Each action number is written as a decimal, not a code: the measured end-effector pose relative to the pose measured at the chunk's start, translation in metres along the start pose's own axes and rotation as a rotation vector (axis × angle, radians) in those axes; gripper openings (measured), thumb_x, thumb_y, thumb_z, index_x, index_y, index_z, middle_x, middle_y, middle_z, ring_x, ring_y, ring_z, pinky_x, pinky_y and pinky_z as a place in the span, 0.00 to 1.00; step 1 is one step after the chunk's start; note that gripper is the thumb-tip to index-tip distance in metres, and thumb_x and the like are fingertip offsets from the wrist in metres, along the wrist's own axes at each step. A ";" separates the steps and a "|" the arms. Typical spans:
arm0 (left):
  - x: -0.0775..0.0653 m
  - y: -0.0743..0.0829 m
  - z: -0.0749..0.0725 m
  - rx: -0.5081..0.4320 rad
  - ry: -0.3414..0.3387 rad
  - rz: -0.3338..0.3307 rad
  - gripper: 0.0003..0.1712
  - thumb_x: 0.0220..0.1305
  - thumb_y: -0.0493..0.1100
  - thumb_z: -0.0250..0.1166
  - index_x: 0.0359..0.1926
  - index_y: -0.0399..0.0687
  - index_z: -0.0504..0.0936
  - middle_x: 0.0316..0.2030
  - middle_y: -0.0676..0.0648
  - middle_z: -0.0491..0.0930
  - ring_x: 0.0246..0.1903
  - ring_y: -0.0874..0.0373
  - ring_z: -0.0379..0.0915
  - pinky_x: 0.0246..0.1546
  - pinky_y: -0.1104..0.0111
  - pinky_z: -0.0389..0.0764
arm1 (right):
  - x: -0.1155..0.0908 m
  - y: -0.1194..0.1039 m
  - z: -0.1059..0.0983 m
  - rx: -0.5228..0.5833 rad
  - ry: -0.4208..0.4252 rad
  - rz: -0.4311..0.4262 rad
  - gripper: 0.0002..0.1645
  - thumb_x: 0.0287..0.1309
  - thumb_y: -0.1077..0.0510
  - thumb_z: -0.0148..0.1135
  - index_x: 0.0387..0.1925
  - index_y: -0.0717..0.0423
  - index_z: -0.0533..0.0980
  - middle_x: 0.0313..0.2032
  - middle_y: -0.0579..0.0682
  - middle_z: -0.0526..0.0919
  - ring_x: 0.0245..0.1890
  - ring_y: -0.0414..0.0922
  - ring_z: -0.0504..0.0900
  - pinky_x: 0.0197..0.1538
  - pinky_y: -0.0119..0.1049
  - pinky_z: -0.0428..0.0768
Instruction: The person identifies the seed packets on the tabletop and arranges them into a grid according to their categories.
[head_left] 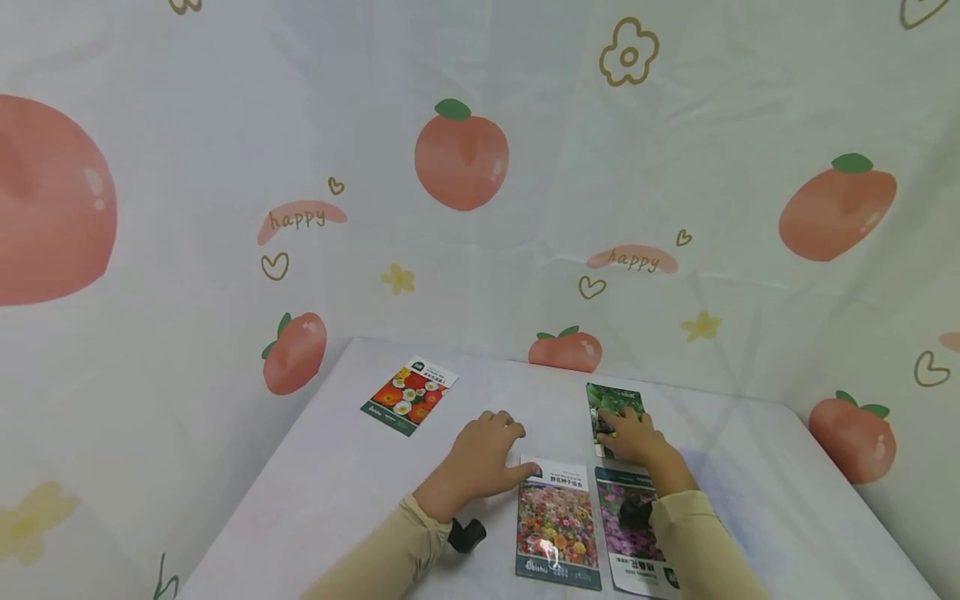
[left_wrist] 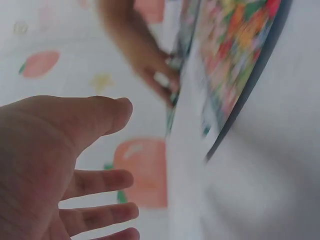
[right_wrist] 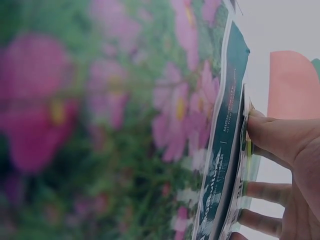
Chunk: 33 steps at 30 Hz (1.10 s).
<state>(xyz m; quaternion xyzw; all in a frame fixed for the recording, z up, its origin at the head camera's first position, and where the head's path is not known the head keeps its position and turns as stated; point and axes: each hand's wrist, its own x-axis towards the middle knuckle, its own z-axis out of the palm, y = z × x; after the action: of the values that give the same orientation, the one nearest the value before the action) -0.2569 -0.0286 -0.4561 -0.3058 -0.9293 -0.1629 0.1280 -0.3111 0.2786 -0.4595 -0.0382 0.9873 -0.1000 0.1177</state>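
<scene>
My left hand hovers with fingers spread, its thumb near the top edge of a seed packet of mixed flowers. Nothing lies between those fingers in the left wrist view. My right hand rests on a green packet at the back right, covering part of its picture. In the right wrist view, its thumb and extended fingers touch at that packet. Just below lies a pink-flower packet, partly hidden by the right forearm and wrist camera. A red-and-white flower packet lies apart at the back left.
The packets lie flat on a white-covered table. Behind it hangs a pale curtain printed with peaches, hearts and flowers, meeting the table's back edge. A black wrist camera sits beneath the left wrist.
</scene>
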 end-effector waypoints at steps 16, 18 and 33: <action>-0.001 -0.068 -0.047 -0.179 0.097 -0.278 0.29 0.68 0.59 0.71 0.59 0.42 0.85 0.56 0.40 0.84 0.57 0.42 0.80 0.57 0.47 0.83 | 0.005 0.007 0.001 -0.027 0.005 0.001 0.38 0.80 0.46 0.55 0.82 0.54 0.60 0.76 0.76 0.56 0.74 0.81 0.55 0.63 0.78 0.67; -0.002 -0.075 -0.051 -0.189 0.098 -0.296 0.29 0.69 0.59 0.70 0.60 0.42 0.85 0.58 0.40 0.83 0.59 0.42 0.80 0.58 0.47 0.82 | 0.005 0.005 0.000 -0.026 0.009 0.001 0.38 0.80 0.45 0.55 0.82 0.53 0.60 0.76 0.76 0.56 0.74 0.81 0.55 0.64 0.77 0.67; -0.016 -0.109 -0.056 -0.200 0.051 -0.392 0.26 0.69 0.57 0.69 0.58 0.46 0.84 0.58 0.41 0.81 0.56 0.44 0.74 0.51 0.51 0.79 | -0.003 0.001 0.000 0.025 -0.004 -0.006 0.37 0.80 0.47 0.54 0.82 0.56 0.59 0.77 0.77 0.53 0.75 0.82 0.52 0.65 0.79 0.64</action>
<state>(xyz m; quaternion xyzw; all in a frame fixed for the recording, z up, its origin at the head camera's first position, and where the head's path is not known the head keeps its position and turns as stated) -0.3032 -0.1415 -0.4350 -0.1260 -0.9466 -0.2837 0.0865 -0.3084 0.2802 -0.4589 -0.0400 0.9856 -0.1128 0.1196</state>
